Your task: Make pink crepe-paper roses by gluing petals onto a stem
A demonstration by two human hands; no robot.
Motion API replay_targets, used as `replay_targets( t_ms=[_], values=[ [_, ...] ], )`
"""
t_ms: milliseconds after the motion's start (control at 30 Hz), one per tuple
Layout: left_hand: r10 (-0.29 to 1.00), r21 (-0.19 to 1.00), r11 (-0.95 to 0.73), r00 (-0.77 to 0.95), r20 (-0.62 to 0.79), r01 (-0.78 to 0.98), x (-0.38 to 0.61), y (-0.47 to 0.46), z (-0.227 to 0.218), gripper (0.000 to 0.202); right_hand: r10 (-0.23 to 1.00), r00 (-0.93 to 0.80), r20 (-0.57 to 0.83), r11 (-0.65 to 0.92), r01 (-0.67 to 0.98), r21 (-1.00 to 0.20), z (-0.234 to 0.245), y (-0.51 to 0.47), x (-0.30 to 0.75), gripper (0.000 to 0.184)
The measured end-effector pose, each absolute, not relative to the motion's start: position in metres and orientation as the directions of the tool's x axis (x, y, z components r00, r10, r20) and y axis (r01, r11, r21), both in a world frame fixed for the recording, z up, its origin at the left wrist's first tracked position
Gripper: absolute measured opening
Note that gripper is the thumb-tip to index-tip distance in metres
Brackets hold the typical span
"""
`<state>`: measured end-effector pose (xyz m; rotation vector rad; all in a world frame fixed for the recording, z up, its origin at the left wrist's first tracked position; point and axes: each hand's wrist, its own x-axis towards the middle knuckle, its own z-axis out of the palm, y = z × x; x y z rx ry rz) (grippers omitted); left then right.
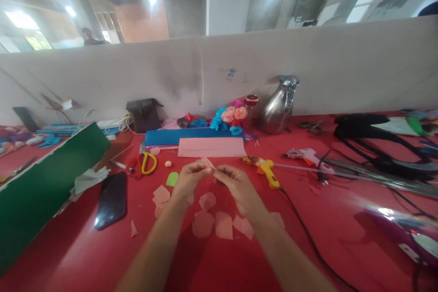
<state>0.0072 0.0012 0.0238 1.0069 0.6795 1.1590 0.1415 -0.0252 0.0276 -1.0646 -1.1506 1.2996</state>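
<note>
Between the fingertips of my left hand (193, 178) and my right hand (234, 185) is a small piece of pink crepe paper (207, 163), pinched from both sides above the red table. Below my hands lie cut pink paper petals (203, 224), some rounded and some squarish. More pink pieces (160, 197) lie left of my left wrist, near a lime-green rounded template (172, 179). A folded pink paper strip (212, 147) lies just beyond my fingers, in front of a blue paper roll (164, 138).
A yellow glue gun (265, 169) with a trailing cord lies right of my hands; a pink one (304, 157) lies farther off. Yellow-handled scissors (149, 163) and a phone (111, 200) are left. A green board (51, 191), metal jug (278, 107) and paper flowers (232, 116) stand around.
</note>
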Motion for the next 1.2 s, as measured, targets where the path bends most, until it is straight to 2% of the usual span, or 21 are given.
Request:
replay_targets(
  t_ms=[367,900,1033,1200],
  values=[
    [0.968,0.925,0.024,0.240,0.073,-0.379,0.006,0.002,0.025,0.009,0.995,-0.027,0.094,0.095,0.027,-0.995,0.036,-0.028,0.145,0.012],
    [0.968,0.907,0.047,0.244,0.063,-0.419,0.007,-0.001,0.028,0.011,0.996,-0.066,0.066,0.061,-0.079,-0.995,0.029,-0.027,0.140,0.021],
    [0.960,0.903,0.060,0.272,0.064,-0.425,0.009,-0.003,0.031,0.010,0.995,-0.070,0.064,0.059,-0.071,-0.996,0.029,-0.027,0.140,0.018],
    [0.973,0.915,0.013,0.217,0.082,-0.404,0.008,-0.003,0.033,0.017,0.994,-0.088,0.060,0.051,-0.094,-0.994,0.026,-0.026,0.139,0.016]
  ],
)
